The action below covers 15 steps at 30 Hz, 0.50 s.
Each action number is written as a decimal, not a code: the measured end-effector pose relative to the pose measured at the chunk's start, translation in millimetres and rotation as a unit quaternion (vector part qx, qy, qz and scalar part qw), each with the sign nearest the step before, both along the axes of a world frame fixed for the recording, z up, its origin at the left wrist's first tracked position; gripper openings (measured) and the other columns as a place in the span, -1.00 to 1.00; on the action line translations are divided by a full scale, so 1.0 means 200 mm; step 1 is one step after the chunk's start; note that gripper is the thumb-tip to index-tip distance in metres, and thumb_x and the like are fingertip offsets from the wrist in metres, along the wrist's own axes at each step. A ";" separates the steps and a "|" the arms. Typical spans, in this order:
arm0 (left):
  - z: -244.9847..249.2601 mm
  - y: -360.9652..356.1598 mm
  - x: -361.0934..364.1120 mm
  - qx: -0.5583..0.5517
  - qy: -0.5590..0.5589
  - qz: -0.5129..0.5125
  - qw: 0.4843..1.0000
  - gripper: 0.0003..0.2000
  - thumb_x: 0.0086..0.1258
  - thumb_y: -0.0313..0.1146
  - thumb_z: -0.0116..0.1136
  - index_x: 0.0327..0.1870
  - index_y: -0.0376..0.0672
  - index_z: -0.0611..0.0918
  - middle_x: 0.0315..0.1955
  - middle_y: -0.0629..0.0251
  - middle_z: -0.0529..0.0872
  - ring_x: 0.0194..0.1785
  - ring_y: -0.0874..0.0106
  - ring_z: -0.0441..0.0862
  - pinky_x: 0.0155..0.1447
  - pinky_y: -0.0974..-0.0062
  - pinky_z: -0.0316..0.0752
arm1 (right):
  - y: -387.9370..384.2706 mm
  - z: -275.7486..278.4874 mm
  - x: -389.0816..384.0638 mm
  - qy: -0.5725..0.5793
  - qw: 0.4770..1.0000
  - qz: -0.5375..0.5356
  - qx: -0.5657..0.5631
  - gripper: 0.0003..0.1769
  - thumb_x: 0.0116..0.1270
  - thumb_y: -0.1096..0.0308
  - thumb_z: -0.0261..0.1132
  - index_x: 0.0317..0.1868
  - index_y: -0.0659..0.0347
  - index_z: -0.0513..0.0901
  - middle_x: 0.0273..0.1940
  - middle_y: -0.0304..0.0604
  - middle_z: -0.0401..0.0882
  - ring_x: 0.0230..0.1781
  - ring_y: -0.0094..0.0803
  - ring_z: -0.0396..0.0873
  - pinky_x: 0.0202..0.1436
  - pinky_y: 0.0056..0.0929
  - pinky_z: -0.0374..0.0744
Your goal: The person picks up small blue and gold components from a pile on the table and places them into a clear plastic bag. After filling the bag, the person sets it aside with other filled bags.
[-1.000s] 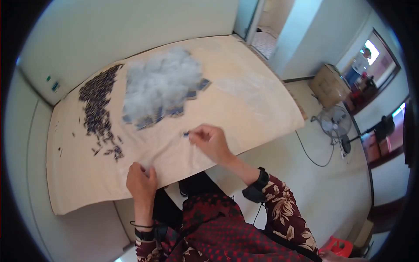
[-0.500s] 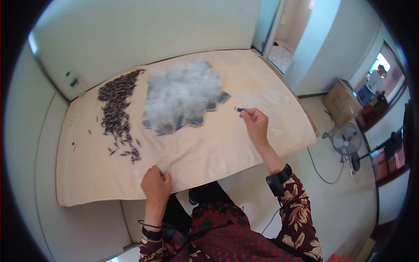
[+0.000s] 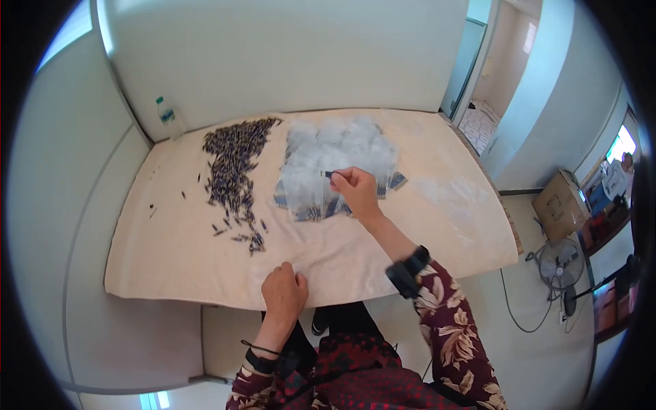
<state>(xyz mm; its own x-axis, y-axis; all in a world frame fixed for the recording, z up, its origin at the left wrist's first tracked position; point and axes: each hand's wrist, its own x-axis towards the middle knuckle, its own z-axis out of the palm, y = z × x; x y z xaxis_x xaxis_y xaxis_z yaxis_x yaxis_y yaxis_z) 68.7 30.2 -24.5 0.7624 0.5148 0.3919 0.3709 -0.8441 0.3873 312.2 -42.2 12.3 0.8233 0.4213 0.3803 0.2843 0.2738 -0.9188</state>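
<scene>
My right hand (image 3: 357,190) reaches over a heap of small clear plastic bags (image 3: 335,160) in the middle of the cloth-covered table (image 3: 171,253). Its fingertips pinch a small dark piece (image 3: 327,174) at the heap's near edge. My left hand (image 3: 285,292) rests closed on the table's front edge, and whether it holds anything cannot be told. A long pile of small dark blue pieces (image 3: 234,167) lies left of the bags, with several strays scattered toward the front.
A plastic bottle (image 3: 165,113) stands at the table's back left corner against the wall. A few flat clear bags (image 3: 454,198) lie on the right part of the cloth. A floor fan (image 3: 559,263) and a cardboard box (image 3: 562,203) stand on the floor at right.
My right hand swung from the right part of the cloth back left onto the bag heap, still pinching the small piece. The view turned left; my left hand stayed at the front edge.
</scene>
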 end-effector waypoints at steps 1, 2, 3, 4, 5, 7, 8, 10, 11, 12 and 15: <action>-0.01 -0.01 -0.01 -0.017 0.009 -0.002 1.000 -0.85 0.14 -0.39 0.18 -0.48 -0.22 0.47 -0.59 0.06 0.56 -0.46 0.04 0.56 -0.37 0.10 0.43 | -0.07 0.03 -0.10 0.005 1.000 0.006 -0.009 -0.84 0.33 0.40 0.28 -0.24 0.36 0.66 -0.37 -0.21 0.68 -0.42 -0.61 0.61 -0.43 -0.67 0.54; -0.02 -0.01 -0.01 -0.026 0.017 0.005 1.000 -0.85 0.14 -0.39 0.18 -0.48 -0.22 0.47 -0.59 0.06 0.56 -0.46 0.04 0.56 -0.37 0.10 0.43 | -0.14 0.07 -0.20 0.056 0.997 0.035 -0.031 -0.85 0.33 0.40 0.28 -0.24 0.35 0.66 -0.36 -0.21 0.68 -0.42 -0.61 0.61 -0.45 -0.67 0.53; -0.02 -0.01 0.00 -0.025 -0.001 -0.011 1.000 -0.85 0.14 -0.39 0.18 -0.47 -0.22 0.47 -0.59 0.05 0.56 -0.46 0.03 0.56 -0.36 0.09 0.43 | -0.20 0.11 -0.29 0.111 0.990 0.069 -0.055 -0.86 0.33 0.41 0.29 -0.23 0.34 0.67 -0.36 -0.22 0.69 -0.42 -0.62 0.61 -0.47 -0.66 0.53; -0.02 0.00 -0.02 -0.025 -0.012 -0.023 0.999 -0.85 0.15 -0.39 0.17 -0.47 -0.23 0.47 -0.59 0.03 0.56 -0.46 0.02 0.56 -0.36 0.09 0.43 | -0.25 0.12 -0.35 0.130 0.986 0.086 -0.065 -0.86 0.33 0.41 0.29 -0.23 0.34 0.67 -0.36 -0.22 0.69 -0.42 -0.62 0.61 -0.47 -0.66 0.53; -0.02 0.01 -0.03 -0.027 -0.026 -0.025 0.999 -0.85 0.14 -0.40 0.17 -0.48 -0.24 0.47 -0.61 0.03 0.55 -0.46 0.00 0.55 -0.37 0.07 0.42 | -0.31 0.11 -0.42 0.126 0.982 0.091 -0.108 -0.86 0.33 0.41 0.29 -0.23 0.33 0.67 -0.36 -0.21 0.69 -0.42 -0.61 0.61 -0.46 -0.66 0.54; -0.02 0.03 -0.03 -0.029 -0.024 -0.018 0.999 -0.84 0.14 -0.41 0.18 -0.50 -0.25 0.46 -0.62 0.02 0.55 -0.47 -0.02 0.54 -0.37 0.06 0.41 | -0.32 0.03 -0.53 0.135 0.974 0.109 -0.149 -0.87 0.34 0.41 0.29 -0.22 0.31 0.68 -0.35 -0.20 0.69 -0.43 -0.61 0.60 -0.45 -0.66 0.55; 0.00 0.03 -0.03 -0.042 -0.025 -0.027 0.998 -0.86 0.15 -0.43 0.17 -0.50 -0.27 0.48 -0.63 0.01 0.56 -0.49 0.00 0.55 -0.39 0.11 0.42 | -0.32 -0.01 -0.57 0.136 0.971 0.123 -0.154 -0.87 0.33 0.42 0.30 -0.22 0.32 0.68 -0.34 -0.20 0.69 -0.43 -0.62 0.60 -0.45 -0.66 0.54; 0.04 0.05 -0.05 -0.049 -0.021 -0.036 0.998 -0.87 0.15 -0.45 0.16 -0.51 -0.29 0.50 -0.63 0.00 0.57 -0.50 0.02 0.56 -0.40 0.17 0.43 | -0.33 -0.06 -0.63 0.128 0.969 0.144 -0.157 -0.86 0.32 0.43 0.31 -0.20 0.34 0.68 -0.34 -0.21 0.69 -0.44 -0.64 0.58 -0.45 -0.67 0.54; 0.06 0.06 -0.05 -0.094 -0.015 -0.043 0.995 -0.88 0.15 -0.46 0.15 -0.50 -0.31 0.52 -0.63 0.02 0.58 -0.52 0.09 0.56 -0.41 0.22 0.43 | -0.32 -0.08 -0.65 0.133 0.969 0.146 -0.151 -0.86 0.32 0.43 0.31 -0.20 0.34 0.68 -0.34 -0.21 0.69 -0.44 -0.64 0.58 -0.45 -0.67 0.54; 0.08 0.07 -0.06 -0.139 -0.007 -0.049 0.989 -0.89 0.15 -0.47 0.14 -0.49 -0.33 0.53 -0.63 0.03 0.59 -0.54 0.16 0.57 -0.42 0.28 0.43 | -0.30 -0.11 -0.68 0.125 0.969 0.160 -0.143 -0.86 0.31 0.44 0.31 -0.19 0.35 0.68 -0.35 -0.22 0.69 -0.45 -0.65 0.58 -0.46 -0.67 0.53; 0.10 0.10 -0.08 -0.208 0.009 -0.064 0.976 -0.89 0.15 -0.47 0.14 -0.50 -0.35 0.56 -0.63 0.03 0.61 -0.56 0.20 0.59 -0.42 0.33 0.44 | -0.25 -0.18 -0.75 0.113 0.969 0.185 -0.119 -0.84 0.29 0.46 0.32 -0.18 0.38 0.68 -0.36 -0.24 0.69 -0.45 -0.67 0.56 -0.46 -0.68 0.52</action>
<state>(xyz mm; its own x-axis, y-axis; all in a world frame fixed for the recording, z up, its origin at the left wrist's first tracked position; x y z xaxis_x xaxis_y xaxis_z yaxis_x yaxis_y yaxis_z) 53.6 49.2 -3.8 0.8363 0.5258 0.1556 0.2820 -0.6558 0.7002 163.0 -92.1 -23.4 0.6505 0.7569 0.0632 -0.0087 0.0906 -0.9958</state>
